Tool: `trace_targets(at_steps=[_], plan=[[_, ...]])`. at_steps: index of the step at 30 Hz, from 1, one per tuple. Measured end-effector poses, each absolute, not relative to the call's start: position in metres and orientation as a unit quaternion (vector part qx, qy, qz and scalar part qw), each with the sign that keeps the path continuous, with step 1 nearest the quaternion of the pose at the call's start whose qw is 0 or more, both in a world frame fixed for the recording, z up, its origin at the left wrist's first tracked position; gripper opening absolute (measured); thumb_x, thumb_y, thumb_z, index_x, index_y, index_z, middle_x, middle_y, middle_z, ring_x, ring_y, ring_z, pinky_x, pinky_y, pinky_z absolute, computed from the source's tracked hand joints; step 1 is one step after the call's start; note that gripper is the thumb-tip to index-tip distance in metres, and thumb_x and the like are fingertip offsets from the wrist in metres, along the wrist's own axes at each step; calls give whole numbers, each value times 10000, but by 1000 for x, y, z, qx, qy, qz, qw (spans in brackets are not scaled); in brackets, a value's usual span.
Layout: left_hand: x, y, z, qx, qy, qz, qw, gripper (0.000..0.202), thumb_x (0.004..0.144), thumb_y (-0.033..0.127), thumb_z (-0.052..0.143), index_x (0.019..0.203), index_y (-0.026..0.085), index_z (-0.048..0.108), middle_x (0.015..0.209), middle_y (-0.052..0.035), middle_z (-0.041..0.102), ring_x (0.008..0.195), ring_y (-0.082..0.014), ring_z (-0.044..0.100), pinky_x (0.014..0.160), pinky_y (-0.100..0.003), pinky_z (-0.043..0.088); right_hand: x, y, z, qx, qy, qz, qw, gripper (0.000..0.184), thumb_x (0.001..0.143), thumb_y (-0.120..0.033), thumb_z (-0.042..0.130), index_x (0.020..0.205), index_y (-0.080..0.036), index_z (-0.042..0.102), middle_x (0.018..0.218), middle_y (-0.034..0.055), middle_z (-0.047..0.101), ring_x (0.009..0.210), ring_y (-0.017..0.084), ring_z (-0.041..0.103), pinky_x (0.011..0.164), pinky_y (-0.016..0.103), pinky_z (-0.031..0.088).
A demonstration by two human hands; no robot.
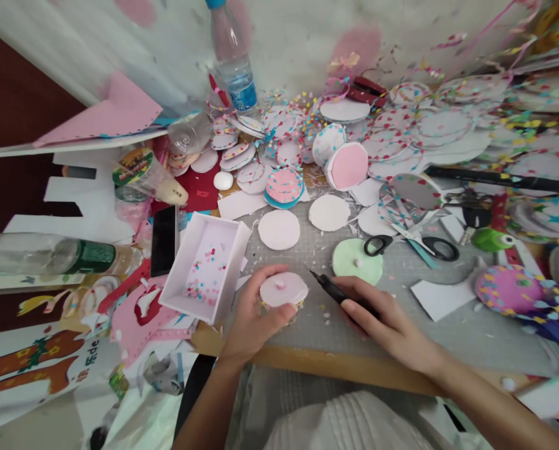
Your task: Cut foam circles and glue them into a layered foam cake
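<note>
- Across ctr & lower right of frame: gray cutting mat (495, 344), scraps on it.
- Left of ctr: white open box (230, 269) w/ red, blue & pink confetti inside.
- Just right of ctr, lower half: R hand (385, 315), fingers closed firmly round black craft knife (333, 294), blade aimed upper left, near the held pc.
- Lower ctr: L hand (256, 319), thumb & fingers curled part-open round edge of pink round pc (291, 292), which sits btm ctr, knob side up, yellow bits at its rim.
- Right of ctr: blk-handled scissors (408, 234), blades spread, 1 handle overlapping green disc (354, 275).
- Above L hand: white disc (279, 229), flat on mat.
- Atop held pc: tiny pink knob (280, 285).
</note>
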State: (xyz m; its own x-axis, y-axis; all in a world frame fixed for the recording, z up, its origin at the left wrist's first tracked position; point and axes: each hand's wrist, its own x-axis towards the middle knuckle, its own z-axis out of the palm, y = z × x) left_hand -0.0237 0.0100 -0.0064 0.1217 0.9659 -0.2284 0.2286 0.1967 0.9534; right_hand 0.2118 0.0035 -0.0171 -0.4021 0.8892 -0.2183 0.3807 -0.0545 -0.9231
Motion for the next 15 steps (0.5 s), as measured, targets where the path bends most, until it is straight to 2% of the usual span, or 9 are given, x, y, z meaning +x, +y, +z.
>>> trace_targets(at_steps=[4,6,10,13,15], plan=[[-24,10,-3,485,518,348,612,556,752,518,626,1230,240,560,1118,-105,621,906,-261,652,715,-348,565,228,-3,-7,-487,-695,473,234,322,986,-352,425,1290,-284,506,1125,52,703,962,211,685,777,279,546],[-24,11,-2,496,506,332,622,592,725,495,664,1250,256,531,1106,-99,611,904,-260,643,730,-354,559,236,-4,-2,-482,-724,438,227,349,974,-321,455,1320,-298,488,1189,55,690,995,216,685,761,266,547],[-23,14,5,533,479,304,628,574,710,521,686,1203,258,558,1106,-90,594,922,-257,625,766,-354,541,244,-2,7,-440,-770,418,198,366,947,-281,514,1312,-307,518,1196,43,695,964,209,700,750,265,548],[-22,17,9,551,467,289,628,565,717,541,673,1196,262,562,1087,-81,596,876,-243,627,737,-343,538,245,2,11,-418,-783,428,173,381,955,-276,501,1334,-305,524,1190,48,699,955,219,705,739,281,555],[-22,19,10,571,463,284,616,561,712,521,678,1198,264,564,1097,-76,600,918,-253,622,770,-348,530,245,4,13,-410,-788,430,163,394,957,-277,494,1350,-304,525,1185,53,703,946,227,709,715,285,559]])
